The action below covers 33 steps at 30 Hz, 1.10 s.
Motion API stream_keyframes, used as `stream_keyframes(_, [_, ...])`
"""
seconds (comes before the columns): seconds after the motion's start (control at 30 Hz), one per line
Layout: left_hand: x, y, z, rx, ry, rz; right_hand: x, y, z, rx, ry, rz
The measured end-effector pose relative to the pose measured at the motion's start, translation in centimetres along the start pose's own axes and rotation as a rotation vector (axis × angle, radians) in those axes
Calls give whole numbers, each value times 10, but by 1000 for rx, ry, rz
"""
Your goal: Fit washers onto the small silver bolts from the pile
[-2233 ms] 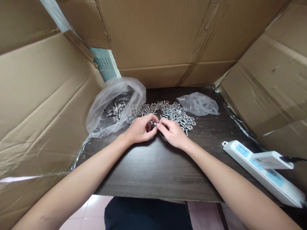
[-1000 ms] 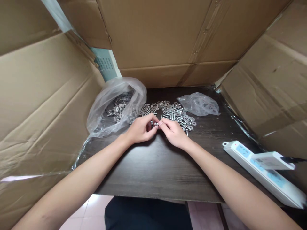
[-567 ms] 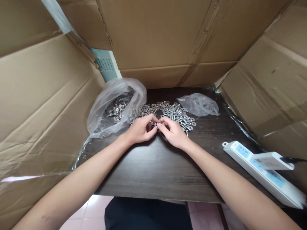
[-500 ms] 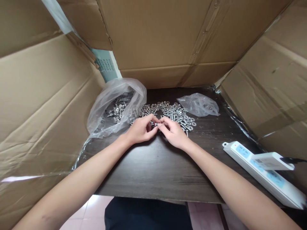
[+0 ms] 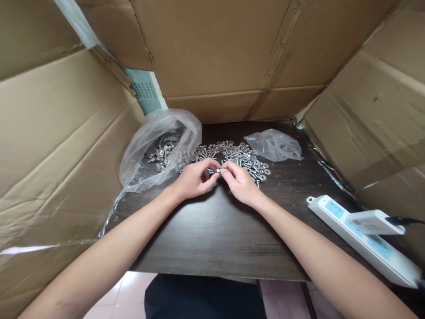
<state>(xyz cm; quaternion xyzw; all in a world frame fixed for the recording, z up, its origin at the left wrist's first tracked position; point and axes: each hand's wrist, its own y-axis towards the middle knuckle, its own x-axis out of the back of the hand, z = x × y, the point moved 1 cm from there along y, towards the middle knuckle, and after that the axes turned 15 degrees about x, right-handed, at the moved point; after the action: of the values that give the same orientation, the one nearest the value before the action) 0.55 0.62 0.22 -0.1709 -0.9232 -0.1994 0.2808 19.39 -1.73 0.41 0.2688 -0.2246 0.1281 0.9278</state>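
My left hand (image 5: pixel 195 179) and my right hand (image 5: pixel 239 181) meet fingertip to fingertip over the dark wooden table (image 5: pixel 212 230). Between them they pinch a small metal bolt (image 5: pixel 218 170); both hands are closed on it. Whether a nut or washer sits on the bolt I cannot make out. Just behind the hands lies a loose pile of silver bolts, nuts and washers (image 5: pixel 241 155). To the left, an open clear plastic bag (image 5: pixel 159 148) holds more bolts.
A smaller crumpled clear bag (image 5: pixel 274 145) lies at the back right. A white power strip (image 5: pixel 361 239) with a plug in it runs along the right edge. Cardboard sheets (image 5: pixel 59 133) wall in the table on the left, back and right.
The hands have stayed in place; only the fingertips have shifted slightly around the bolt, and the view has drifted a little.
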Motion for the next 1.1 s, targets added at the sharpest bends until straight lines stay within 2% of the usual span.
stream_keyframes(0.17, [-1,0,1,-28,-6,-22,-2,-1,-3,8,7,-1])
stream_keyframes(0.9, [-1,0,0,-4,-14,-23,-1,2,0,9,2,-4])
stream_keyframes(1.1, [-1,1,-1,-26,-35,-37,-1,1,0,-22,68,8])
